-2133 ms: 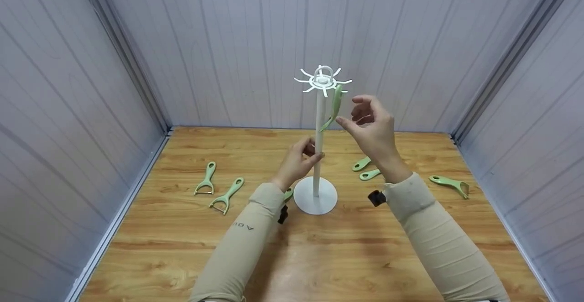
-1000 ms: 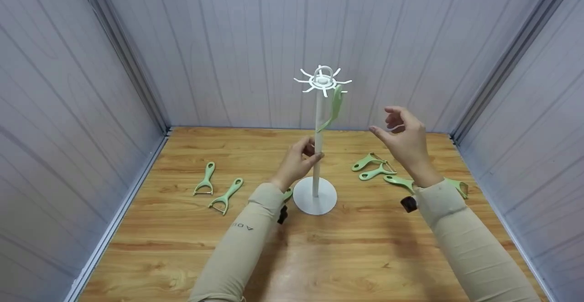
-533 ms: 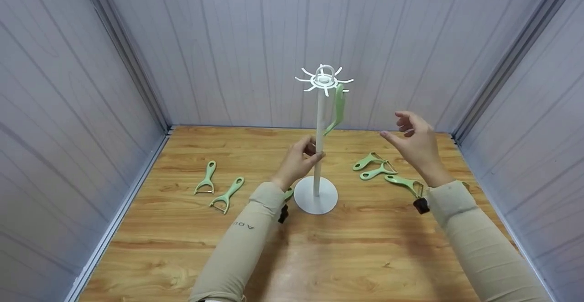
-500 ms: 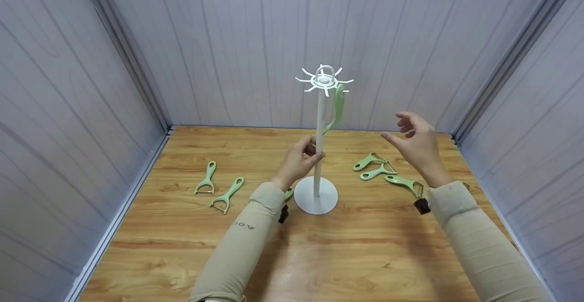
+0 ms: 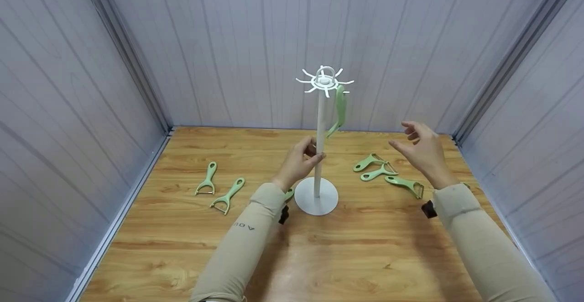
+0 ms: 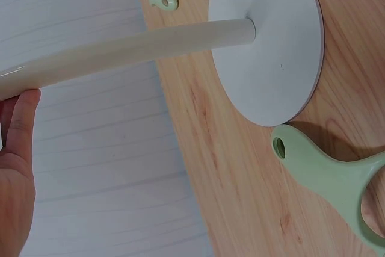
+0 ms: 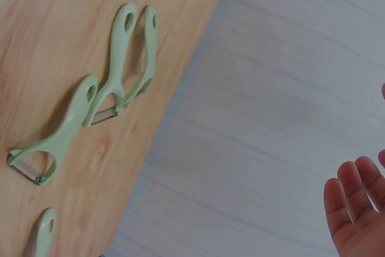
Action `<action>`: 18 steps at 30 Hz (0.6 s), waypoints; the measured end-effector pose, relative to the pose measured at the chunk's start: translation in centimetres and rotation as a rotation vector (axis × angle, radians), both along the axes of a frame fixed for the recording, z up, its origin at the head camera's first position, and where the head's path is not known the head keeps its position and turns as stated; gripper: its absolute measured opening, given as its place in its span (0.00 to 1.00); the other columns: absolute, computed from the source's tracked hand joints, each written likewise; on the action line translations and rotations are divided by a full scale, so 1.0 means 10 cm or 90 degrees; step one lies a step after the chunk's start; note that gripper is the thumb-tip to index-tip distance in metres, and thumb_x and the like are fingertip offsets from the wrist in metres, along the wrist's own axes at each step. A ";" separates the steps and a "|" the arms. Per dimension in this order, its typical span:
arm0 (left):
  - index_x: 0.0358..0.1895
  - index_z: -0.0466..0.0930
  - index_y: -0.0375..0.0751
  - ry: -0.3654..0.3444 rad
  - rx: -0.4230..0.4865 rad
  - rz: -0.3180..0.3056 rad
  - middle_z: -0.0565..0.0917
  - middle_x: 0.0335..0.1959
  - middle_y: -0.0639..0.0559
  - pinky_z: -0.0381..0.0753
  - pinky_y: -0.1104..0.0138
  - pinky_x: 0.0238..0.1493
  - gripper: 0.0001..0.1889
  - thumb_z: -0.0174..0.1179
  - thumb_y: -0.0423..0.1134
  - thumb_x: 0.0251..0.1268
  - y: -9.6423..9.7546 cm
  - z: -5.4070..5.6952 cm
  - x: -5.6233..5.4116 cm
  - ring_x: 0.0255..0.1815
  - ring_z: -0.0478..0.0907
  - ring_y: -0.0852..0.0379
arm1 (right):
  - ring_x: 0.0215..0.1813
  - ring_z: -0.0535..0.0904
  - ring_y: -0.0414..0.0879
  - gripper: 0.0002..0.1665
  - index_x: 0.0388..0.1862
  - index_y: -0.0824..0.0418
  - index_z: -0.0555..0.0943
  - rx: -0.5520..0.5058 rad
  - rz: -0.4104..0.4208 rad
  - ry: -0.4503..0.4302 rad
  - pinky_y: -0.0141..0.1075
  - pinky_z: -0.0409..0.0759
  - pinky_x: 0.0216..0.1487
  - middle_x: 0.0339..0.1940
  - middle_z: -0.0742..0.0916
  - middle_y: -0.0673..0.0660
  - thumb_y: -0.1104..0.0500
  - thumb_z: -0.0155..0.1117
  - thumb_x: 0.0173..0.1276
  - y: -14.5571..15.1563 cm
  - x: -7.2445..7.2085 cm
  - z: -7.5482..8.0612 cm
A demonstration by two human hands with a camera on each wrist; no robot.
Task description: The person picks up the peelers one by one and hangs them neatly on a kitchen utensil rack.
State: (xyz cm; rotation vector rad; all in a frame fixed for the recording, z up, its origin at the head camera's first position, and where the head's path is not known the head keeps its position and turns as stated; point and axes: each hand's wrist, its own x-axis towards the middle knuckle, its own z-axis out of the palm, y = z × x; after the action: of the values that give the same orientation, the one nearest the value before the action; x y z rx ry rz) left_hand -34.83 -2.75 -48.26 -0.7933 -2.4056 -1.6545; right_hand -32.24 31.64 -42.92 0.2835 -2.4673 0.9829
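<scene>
A white hook stand (image 5: 320, 124) rises from a round base, with a ring of hooks at its top. My left hand (image 5: 299, 161) holds its pole between thumb and fingers, about a third of the way up. One green peeler (image 5: 341, 106) hangs by its handle hole from a hook on the right side. My right hand (image 5: 422, 149) is held in the air to the right of the stand, fingers loosely bent, with nothing in it. Below it on the table lie several green peelers, the nearest being a peeler (image 5: 404, 184) left of the wrist.
Two green peelers, one peeler (image 5: 207, 179) and another peeler (image 5: 228, 195), lie left of the stand. Another peeler (image 6: 328, 176) lies beside the base, mostly behind my left wrist in the head view. Pale panels (image 5: 283, 42) enclose the wooden table (image 5: 319, 256) at back and sides.
My right hand let go of the hanging peeler and drew away right and down, emptied. The peeler swings slightly on its hook. My left hand stays on the pole.
</scene>
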 end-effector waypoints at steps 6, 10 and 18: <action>0.55 0.81 0.33 0.003 -0.005 0.003 0.89 0.43 0.40 0.88 0.60 0.51 0.10 0.67 0.34 0.79 0.00 0.00 0.01 0.43 0.86 0.52 | 0.56 0.82 0.69 0.35 0.72 0.70 0.78 0.016 -0.006 -0.032 0.64 0.82 0.60 0.56 0.84 0.72 0.59 0.79 0.71 0.09 -0.03 -0.09; 0.53 0.81 0.33 0.003 -0.005 0.005 0.89 0.42 0.40 0.88 0.60 0.50 0.09 0.67 0.33 0.78 0.00 0.00 0.02 0.43 0.86 0.53 | 0.59 0.81 0.69 0.36 0.74 0.69 0.77 0.026 -0.013 -0.063 0.64 0.81 0.62 0.59 0.83 0.72 0.57 0.79 0.72 0.15 -0.03 -0.14; 0.53 0.81 0.33 -0.004 0.000 0.008 0.90 0.42 0.40 0.88 0.61 0.49 0.09 0.67 0.32 0.78 0.01 0.01 0.01 0.43 0.86 0.52 | 0.64 0.79 0.70 0.39 0.77 0.67 0.75 0.052 -0.012 -0.117 0.66 0.79 0.64 0.63 0.82 0.72 0.50 0.76 0.75 0.25 -0.08 -0.21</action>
State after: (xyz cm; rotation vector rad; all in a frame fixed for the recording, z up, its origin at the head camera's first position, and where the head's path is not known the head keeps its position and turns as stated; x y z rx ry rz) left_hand -34.76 -2.63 -48.13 -0.7722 -2.4094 -1.6557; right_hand -33.06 34.17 -44.99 0.2037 -2.6754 0.9378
